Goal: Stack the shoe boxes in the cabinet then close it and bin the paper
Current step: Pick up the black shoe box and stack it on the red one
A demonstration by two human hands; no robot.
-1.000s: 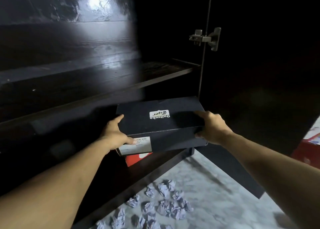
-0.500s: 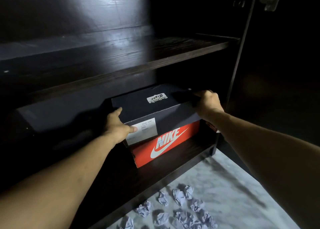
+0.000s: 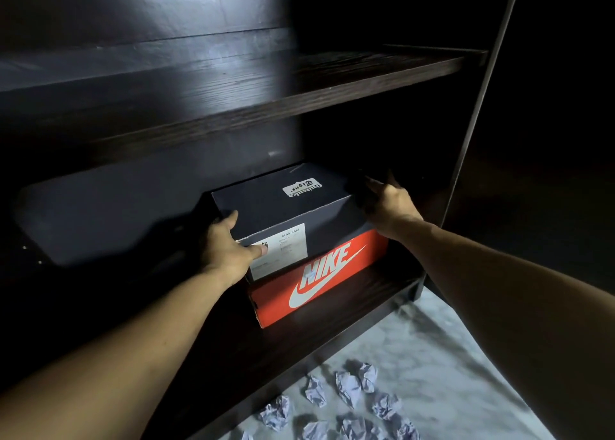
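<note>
The left hand [image 3: 229, 250] grips the near-left corner of the dark Onitsuka Tiger box [image 3: 283, 213], thumb on its end label. The right hand [image 3: 387, 203], fingers spread, presses its far-right edge. Under both sits the red Nike box [image 3: 319, 283]; crumpled paper balls [image 3: 352, 386] lie on the floor nearer the person.

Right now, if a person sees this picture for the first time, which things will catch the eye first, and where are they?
The eye goes first to the red shoe box with its white logo on the bottom shelf of the dark cabinet, with the black shoe box stacked on it. The left hand grips the black box's near left corner; the right hand is at its right side. Crumpled paper balls lie on the pale floor in front.
</note>
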